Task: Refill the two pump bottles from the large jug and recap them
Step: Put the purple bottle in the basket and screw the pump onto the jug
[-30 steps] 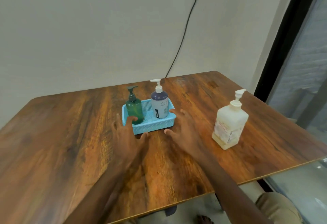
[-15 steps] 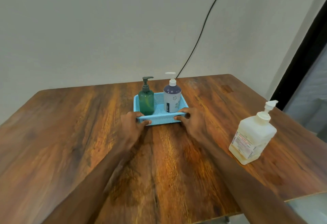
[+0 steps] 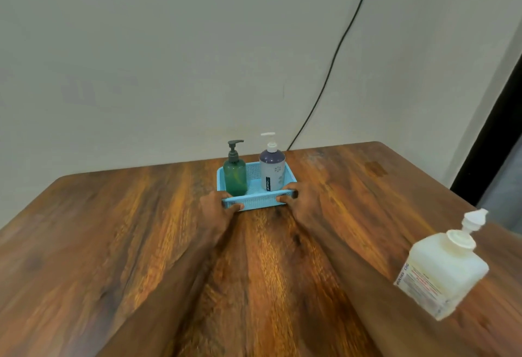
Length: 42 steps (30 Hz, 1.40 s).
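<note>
My left hand (image 3: 216, 206) and right hand (image 3: 300, 198) clamp blue basket (image 3: 255, 202) by near corners. Green bottle (image 3: 235, 178) and purple bottle (image 3: 271, 172) stand just beyond grip. Jug (image 3: 441, 270) well right.

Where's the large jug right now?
Head view, lower right: the large jug stands on the table near its right edge, apart from the blue basket.

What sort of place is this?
Probably a plain indoor room, maybe home or office: a brown wood-grain table against a bare pale wall, a black cable hanging down it.
</note>
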Available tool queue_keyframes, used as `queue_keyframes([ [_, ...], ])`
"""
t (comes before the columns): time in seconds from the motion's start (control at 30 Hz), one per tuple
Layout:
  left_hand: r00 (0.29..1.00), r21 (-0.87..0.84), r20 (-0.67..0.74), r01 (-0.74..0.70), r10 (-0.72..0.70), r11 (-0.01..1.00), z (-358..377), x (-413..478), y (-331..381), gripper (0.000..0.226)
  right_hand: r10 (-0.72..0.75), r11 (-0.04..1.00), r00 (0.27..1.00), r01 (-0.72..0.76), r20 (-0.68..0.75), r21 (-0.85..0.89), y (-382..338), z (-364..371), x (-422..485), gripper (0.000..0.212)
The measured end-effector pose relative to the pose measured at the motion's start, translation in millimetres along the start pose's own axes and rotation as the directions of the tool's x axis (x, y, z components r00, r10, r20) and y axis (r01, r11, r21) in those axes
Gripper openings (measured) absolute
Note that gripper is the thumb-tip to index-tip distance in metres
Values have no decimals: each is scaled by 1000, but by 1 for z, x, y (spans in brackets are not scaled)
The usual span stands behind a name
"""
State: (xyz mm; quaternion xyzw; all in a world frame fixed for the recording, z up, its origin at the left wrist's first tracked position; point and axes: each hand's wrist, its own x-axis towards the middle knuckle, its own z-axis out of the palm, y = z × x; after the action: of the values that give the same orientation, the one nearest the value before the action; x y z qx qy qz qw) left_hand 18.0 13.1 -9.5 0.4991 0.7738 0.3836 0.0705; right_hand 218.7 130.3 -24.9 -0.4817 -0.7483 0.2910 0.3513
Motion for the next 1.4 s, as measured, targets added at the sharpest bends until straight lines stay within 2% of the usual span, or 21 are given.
queue_keyframes([
  [0.1,1000,28,8,4,-4,1000,1,-6,3,35,20,999,999,-19,38,-26,-4,-3,-6,37],
  [0.17,1000,22,9,8,-8,1000,6,-19,4,53,35,999,999,-34,40,-23,-13,-8,-21,57],
  [0.23,997,42,-70,27,-24,999,14,-42,11,67,30,1000,999,-30,-22,5,-29,-20,-46,66],
  [0.3,992,-2,-122,12,-13,1000,18,-72,36,67,7,998,993,0,-119,57,-48,-40,-81,61],
  [0.37,991,-36,-114,-76,71,996,24,-97,64,64,-7,995,977,27,-211,91,-62,-66,-117,52],
  [0.43,969,-15,-43,-243,242,970,29,-124,97,57,5,994,969,22,-247,109,-72,-95,-156,35],
  [0.5,939,-127,25,-337,342,933,37,-153,124,45,27,998,969,-13,-246,61,-71,-118,-193,9],
  [0.53,933,-247,25,-343,360,906,40,-170,137,45,26,999,965,-17,-259,37,-71,-130,-211,13],
  [0.6,903,-365,57,-378,425,851,41,-198,159,52,-11,1000,945,5,-327,-20,-64,-148,-243,27],
  [0.67,862,-394,134,-407,489,824,40,-218,180,49,-87,996,880,74,-467,-45,-57,-169,-270,22],
  [0.7,854,-347,158,-423,496,837,39,-224,191,48,-118,993,833,103,-541,-58,-53,-179,-281,21],
  [0.77,886,-294,206,-349,416,890,39,-227,211,39,-101,995,765,77,-636,-65,-42,-196,-295,33],
  [0.83,902,-307,262,-259,343,916,42,-232,221,39,8,998,749,-48,-662,-41,-22,-201,-298,57],
  [0.9,909,-316,283,-214,307,924,45,-233,225,44,129,984,772,-177,-623,-16,-2,-201,-295,82],
  [0.97,894,-327,315,-214,319,920,49,-230,227,50,209,969,837,-245,-505,-5,11,-199,-289,101],
  [1.07,850,-264,364,-297,380,918,58,-220,227,59,258,964,905,-266,-339,25,23,-195,-274,98],
  [1.13,837,-171,404,-326,368,930,68,-203,223,55,261,963,912,-270,-316,16,31,-195,-261,92],
  [1.2,847,-44,467,-264,254,963,75,-173,220,49,265,962,912,-271,-312,27,37,-197,-246,90],
  [1.27,800,88,589,-208,118,974,83,-133,216,53,286,957,906,-284,-312,54,39,-201,-229,90],
  [1.33,736,181,674,-235,54,955,95,-95,214,49,303,952,898,-298,-319,67,41,-204,-208,91],
  [1.4,718,258,695,-305,44,917,104,-71,215,41,309,951,893,-289,-328,112,41,-206,-181,89],
])
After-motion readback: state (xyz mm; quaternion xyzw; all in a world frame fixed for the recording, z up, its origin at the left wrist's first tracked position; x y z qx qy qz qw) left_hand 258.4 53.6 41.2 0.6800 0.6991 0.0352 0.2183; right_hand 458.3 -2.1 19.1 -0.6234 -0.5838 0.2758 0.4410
